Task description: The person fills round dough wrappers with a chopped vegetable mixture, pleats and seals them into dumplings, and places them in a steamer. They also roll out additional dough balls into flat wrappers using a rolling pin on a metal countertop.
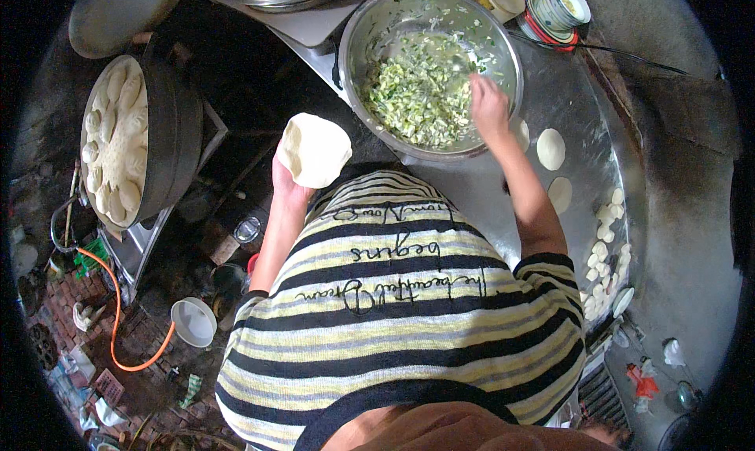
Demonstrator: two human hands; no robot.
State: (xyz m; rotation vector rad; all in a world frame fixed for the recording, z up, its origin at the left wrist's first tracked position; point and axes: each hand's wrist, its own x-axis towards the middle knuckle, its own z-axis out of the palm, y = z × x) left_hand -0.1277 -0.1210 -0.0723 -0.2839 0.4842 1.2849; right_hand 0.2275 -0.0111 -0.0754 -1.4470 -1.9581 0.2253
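Observation:
In my left hand (287,172) lies a flat round dough wrapper (318,150), draped over the palm and fingers with its near-left edge curling. My right hand (489,106) is over the right side of a large stainless steel bowl (433,151), its fingers curled. Blur hides whether a utensil is in that hand. Chopped green and pale vegetable filling (413,97) covers the bowl's bottom, and bits stick to its inner wall. Right of the bowl, rolled dough rounds (551,149) rest on the metal worktop (472,182), one partly behind my right forearm.
Several small dough pieces (601,268) lie along the worktop's right edge. At left stands a deep round pan (171,138) of shaped dough buns (121,150). Stacked bowls (557,8) and a black cable (625,53) are at the upper right. An orange hose (118,333) curves below left.

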